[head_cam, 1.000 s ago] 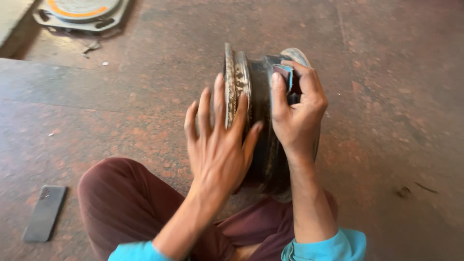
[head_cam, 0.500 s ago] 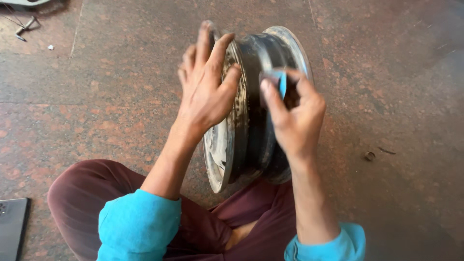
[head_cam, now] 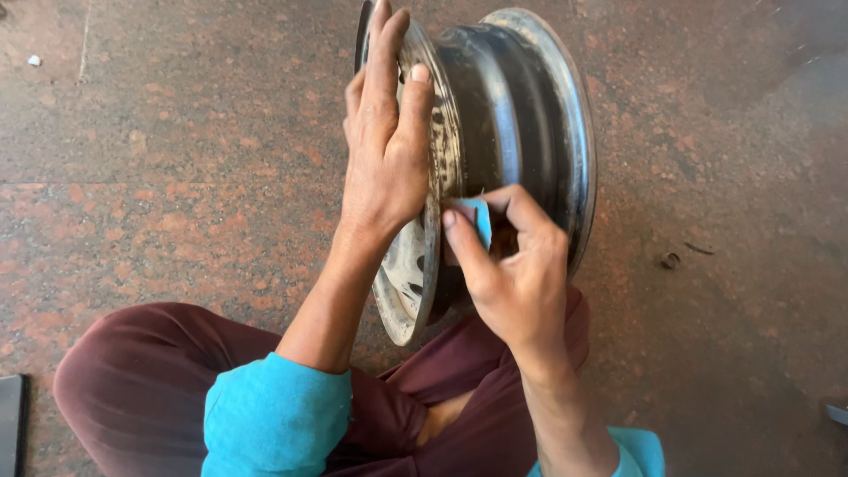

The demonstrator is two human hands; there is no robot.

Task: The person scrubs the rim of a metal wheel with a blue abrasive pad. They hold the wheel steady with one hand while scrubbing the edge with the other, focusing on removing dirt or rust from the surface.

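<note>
A worn metal wheel rim (head_cam: 521,115) stands on its edge on the floor between my knees. My left hand (head_cam: 384,141) lies flat against the rim's outer face and flange, fingers spread upward, steadying it. My right hand (head_cam: 512,274) pinches a small blue piece of abrasive sheet (head_cam: 481,221) and presses it against the rim's barrel near the front flange. My legs in maroon trousers (head_cam: 159,389) frame the rim's lower part.
The floor is reddish speckled stone (head_cam: 177,177) with a seam line running across. A dark flat object (head_cam: 11,424) lies at the lower left edge. Small bits of debris (head_cam: 671,261) sit on the floor to the right.
The rim has come closer and larger in view. My left hand slid up along the rim's face, and my right hand moved down the barrel with the blue sheet.
</note>
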